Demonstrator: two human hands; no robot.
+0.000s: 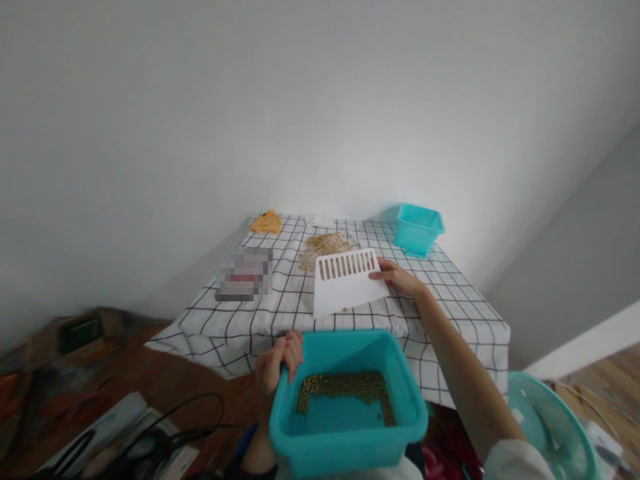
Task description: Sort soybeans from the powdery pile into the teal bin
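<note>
My left hand [278, 363] grips the left rim of a teal plastic tub [350, 437] held below the table's near edge. A layer of small olive-green beans [345, 390] lies in the tub. My right hand [399, 277] reaches over the table and pinches the right edge of a white plastic scraper [347, 288] with a row of slots along its top. The scraper rests tilted on the checked tablecloth [450, 293]. Just behind it lies a pile of tan beans [325, 247].
A second teal tub [417, 228] stands at the table's far right corner. An orange cloth [267, 222] lies at the far left, and a blurred flat item [244, 273] on the left side. Black cables [165, 433] and clutter cover the floor at left; a teal round object [550, 420] sits at right.
</note>
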